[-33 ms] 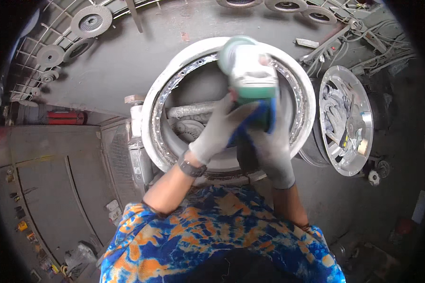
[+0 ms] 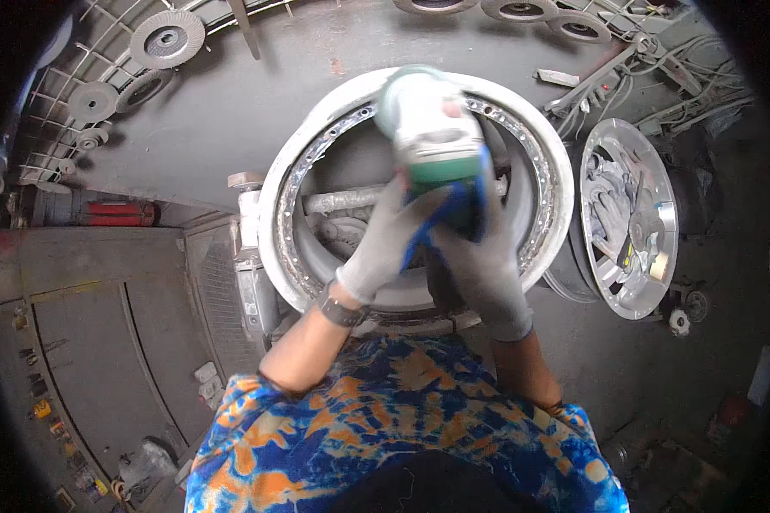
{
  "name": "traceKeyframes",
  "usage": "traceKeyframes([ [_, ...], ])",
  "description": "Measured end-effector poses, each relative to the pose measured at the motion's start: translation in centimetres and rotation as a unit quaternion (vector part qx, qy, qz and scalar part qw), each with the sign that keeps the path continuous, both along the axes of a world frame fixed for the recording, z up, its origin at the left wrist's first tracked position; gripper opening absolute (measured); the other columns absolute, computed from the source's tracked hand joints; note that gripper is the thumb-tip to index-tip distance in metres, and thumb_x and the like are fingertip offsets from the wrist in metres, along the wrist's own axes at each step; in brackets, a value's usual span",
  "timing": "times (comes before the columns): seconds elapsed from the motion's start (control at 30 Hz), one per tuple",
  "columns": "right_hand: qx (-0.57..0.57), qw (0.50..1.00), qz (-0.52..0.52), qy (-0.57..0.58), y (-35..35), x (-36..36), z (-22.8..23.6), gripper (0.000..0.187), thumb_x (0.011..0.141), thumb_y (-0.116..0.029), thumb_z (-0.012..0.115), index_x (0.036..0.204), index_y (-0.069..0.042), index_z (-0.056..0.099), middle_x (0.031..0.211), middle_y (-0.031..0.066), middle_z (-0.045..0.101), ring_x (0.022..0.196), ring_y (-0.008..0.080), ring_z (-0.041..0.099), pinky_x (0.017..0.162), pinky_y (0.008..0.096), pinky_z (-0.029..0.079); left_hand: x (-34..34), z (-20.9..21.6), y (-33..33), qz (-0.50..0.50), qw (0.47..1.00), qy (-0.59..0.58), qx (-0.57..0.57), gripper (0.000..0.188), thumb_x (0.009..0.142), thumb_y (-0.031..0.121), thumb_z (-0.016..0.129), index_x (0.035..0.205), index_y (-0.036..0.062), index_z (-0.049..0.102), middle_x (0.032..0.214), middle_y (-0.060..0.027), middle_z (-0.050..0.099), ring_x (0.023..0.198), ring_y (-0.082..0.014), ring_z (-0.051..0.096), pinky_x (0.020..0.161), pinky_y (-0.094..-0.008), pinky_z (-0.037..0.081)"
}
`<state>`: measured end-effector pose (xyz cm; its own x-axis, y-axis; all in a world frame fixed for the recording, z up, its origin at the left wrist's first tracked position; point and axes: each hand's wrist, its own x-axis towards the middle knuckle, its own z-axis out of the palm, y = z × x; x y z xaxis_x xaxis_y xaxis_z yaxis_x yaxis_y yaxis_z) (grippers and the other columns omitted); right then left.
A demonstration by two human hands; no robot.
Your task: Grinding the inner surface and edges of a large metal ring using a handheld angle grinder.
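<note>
While the left hand (image 2: 393, 227) and right hand (image 2: 483, 265) curl around the grinder (image 2: 441, 141), its blurred head lies over the top edge of the wheel rim (image 2: 271, 201), mid-frame; contact is unclear. Work seems partway: the rim's holed inner ring (image 2: 294, 184) shines at its upper left, while darker, rough-looking patches at its lower left probably remain.

"Is there any lettering to read here?"
"None that I can make out."
"What about the white-and-green power tool (image 2: 441, 132)?"
"Its body is blurred, so any label is unreadable."
"And the dark wristwatch (image 2: 342, 310)?"
"That shows too small to read."
"The round discs (image 2: 185, 41) at the upper left?"
"Nothing legible on those."
</note>
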<state>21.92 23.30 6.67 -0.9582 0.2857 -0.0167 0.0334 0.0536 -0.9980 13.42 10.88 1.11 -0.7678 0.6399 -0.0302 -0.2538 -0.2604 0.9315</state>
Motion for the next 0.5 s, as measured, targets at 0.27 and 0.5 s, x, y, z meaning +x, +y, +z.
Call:
traceKeyframes([
  [0.27, 0.122, 0.987, 0.1, -0.016, -0.7, -1.4, -0.3, 0.096, 0.091, -0.013, 0.068, 0.17, -0.001, 0.015, 0.156, 0.0331, 0.047, 0.148, 0.0395, 0.049, 0.122, 0.0433, 0.041, 1.5, -1.6, -2.0, 0.18, 0.887, 0.422, -0.049, 0.036, 0.107, 0.012, 0.063, 0.14, -0.0007, 0.064, 0.134, -0.0145, 0.068, 0.123, -0.0248, 0.065, 0.106, -0.0377, 0.052],
  [0.5, -0.014, 0.997, -0.057, -0.046, 1.9, 0.2, 1.5, 0.084, 0.093, 0.002, 0.059, 0.168, -0.005, 0.023, 0.148, 0.02, 0.057, 0.135, 0.0274, 0.059, 0.112, 0.0377, 0.051, 0.5, 1.1, 3.2, -0.025, 0.995, 0.075, 0.063, 0.041, 0.107, 0.021, 0.067, 0.14, -0.002, 0.062, 0.129, -0.0073, 0.069, 0.118, -0.013, 0.062, 0.103, -0.0311, 0.051],
])
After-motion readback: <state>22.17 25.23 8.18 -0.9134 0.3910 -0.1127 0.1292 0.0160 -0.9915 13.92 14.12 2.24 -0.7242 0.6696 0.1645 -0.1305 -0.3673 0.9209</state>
